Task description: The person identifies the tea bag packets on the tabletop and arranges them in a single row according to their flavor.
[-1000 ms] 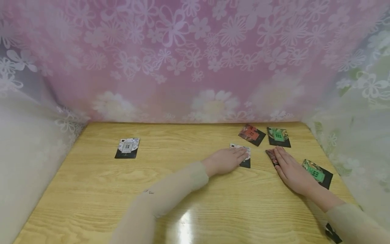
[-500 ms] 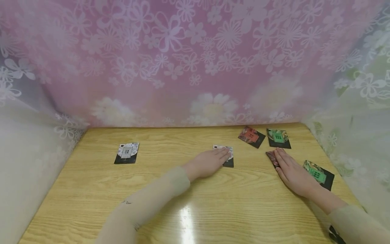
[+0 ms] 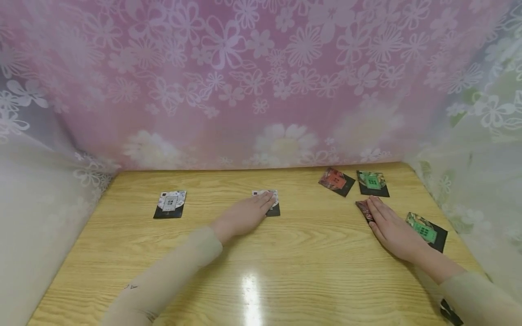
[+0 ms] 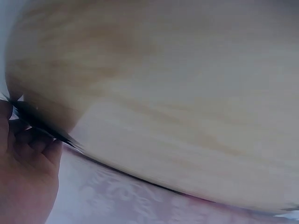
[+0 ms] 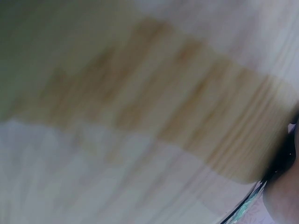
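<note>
In the head view my left hand lies with straight fingers on a white-and-black flat packet, mid-table toward the back. Its fingers cover part of the print. The left wrist view shows that hand at a thin dark edge. To the right, my right hand rests flat on a dark red packet, most of which is hidden under the palm. A green-and-black packet lies close beside the right hand. Only part of the right hand appears in the blurred right wrist view.
Another white-and-black packet lies at the left. A red-and-black packet and a green one lie at the back right. A black item shows partly by the right sleeve. Flowered cloth borders the wooden table.
My left hand has slid leftward across the table, and the white-and-black packet under its fingers has moved with it. My right hand stays on the dark red packet.
</note>
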`<move>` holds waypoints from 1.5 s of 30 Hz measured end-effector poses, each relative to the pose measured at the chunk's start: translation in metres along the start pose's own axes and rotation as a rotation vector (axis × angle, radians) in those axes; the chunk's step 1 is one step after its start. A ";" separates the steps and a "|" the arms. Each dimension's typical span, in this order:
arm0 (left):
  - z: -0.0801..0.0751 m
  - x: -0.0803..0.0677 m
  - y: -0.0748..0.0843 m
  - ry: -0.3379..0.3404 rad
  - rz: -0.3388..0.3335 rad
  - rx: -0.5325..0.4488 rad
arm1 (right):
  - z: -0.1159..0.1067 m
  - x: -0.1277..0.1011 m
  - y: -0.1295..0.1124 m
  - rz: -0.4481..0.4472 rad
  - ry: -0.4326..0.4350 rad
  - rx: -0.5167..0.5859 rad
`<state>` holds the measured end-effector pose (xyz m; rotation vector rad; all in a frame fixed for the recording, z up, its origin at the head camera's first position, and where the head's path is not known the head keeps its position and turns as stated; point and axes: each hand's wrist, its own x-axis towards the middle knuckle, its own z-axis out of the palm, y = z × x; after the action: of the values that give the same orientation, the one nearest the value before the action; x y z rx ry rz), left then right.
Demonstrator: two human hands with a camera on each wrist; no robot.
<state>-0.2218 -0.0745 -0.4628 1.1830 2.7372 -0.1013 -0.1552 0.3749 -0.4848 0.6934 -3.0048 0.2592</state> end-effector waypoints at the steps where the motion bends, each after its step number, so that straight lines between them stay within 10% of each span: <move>1: 0.001 -0.005 -0.004 0.003 -0.011 -0.016 | 0.000 0.000 0.000 -0.001 -0.002 0.000; 23: 0.024 -0.080 -0.068 0.062 -0.149 -0.137 | 0.000 0.001 0.000 -0.002 0.000 -0.002; 45: 0.014 -0.121 -0.087 0.007 -0.232 -0.234 | -0.002 0.002 -0.001 -0.004 -0.009 0.005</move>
<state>-0.2019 -0.2223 -0.4563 0.8058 2.7869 0.1918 -0.1563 0.3740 -0.4825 0.7025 -3.0120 0.2637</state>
